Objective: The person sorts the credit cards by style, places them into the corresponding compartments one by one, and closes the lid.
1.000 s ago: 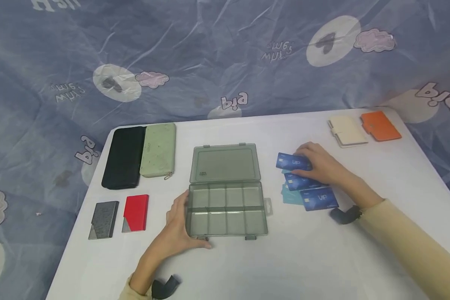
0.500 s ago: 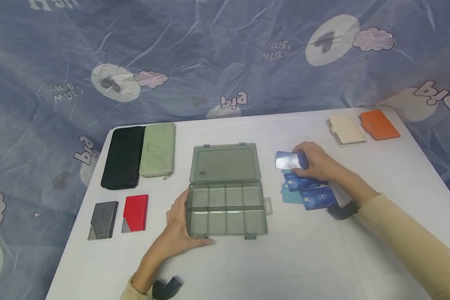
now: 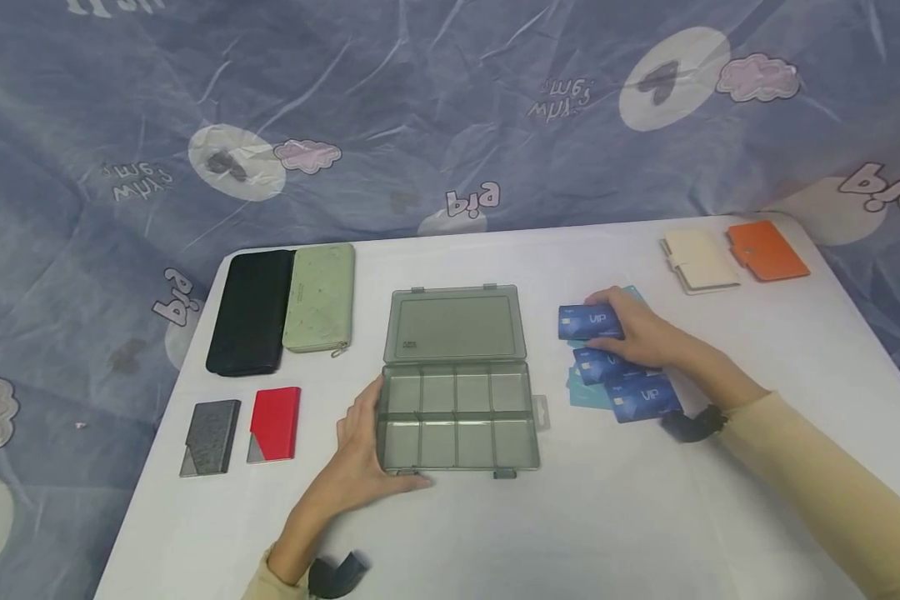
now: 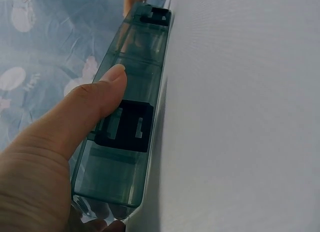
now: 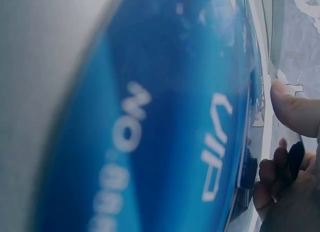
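Note:
The divided plastic organizer box (image 3: 457, 417), see-through grey-green, lies with its lid (image 3: 456, 325) folded back. My left hand (image 3: 356, 454) holds its near-left corner, fingers along the left side. In the left wrist view the thumb (image 4: 102, 94) presses on the front wall beside a dark latch (image 4: 127, 127). My right hand (image 3: 633, 329) grips a dark blue VIP card (image 3: 587, 321) between thumb and fingers. Below it are more blue VIP cards (image 3: 643, 397) and a light blue card (image 3: 588, 393), overlapping. A light blue corner (image 3: 633, 292) shows behind the right hand.
At the left lie a black wallet (image 3: 251, 312), a green zip wallet (image 3: 319, 297), a grey card case (image 3: 212, 437) and a red card case (image 3: 274, 423). Cream (image 3: 699, 260) and orange (image 3: 768, 250) card holders lie at the far right. Patterned cloth (image 3: 390, 100) hangs behind the table.
The held VIP card has tilted, losing its glare. A light blue card corner now shows beyond the right hand. The left hand keeps its place on the box.

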Motion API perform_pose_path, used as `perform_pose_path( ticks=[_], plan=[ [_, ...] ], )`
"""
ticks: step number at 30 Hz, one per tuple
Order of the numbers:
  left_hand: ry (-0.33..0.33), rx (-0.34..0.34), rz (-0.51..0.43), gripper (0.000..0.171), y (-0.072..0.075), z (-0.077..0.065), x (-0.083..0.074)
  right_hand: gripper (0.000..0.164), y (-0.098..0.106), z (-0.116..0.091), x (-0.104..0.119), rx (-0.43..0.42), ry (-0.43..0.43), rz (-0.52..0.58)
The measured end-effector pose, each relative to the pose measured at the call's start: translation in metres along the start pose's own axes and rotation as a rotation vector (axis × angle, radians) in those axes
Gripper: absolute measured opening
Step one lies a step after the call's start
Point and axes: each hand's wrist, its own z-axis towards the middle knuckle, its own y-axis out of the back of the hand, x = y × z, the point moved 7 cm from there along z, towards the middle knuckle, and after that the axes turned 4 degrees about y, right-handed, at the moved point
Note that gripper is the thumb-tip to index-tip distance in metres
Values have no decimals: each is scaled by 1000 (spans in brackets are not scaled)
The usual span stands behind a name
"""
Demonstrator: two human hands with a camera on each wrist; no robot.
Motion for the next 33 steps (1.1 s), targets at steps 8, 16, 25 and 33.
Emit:
perform_pose_path(
  ticks=[8,16,25,33],
  plan=[
    [0,1,-1,133,-2,1,-1,61,6,-6,45,-28,86,120],
    [-8,-19,-6,133,0,0,-2,59,-26,-3,125,-13,329,207],
    [-12,-6,-8,133,-3,1,-1,64,-59,4,136,4,250,179],
    [8,-1,1,133,-2,0,1,68,-69,8,135,-27,267,131]
  ],
)
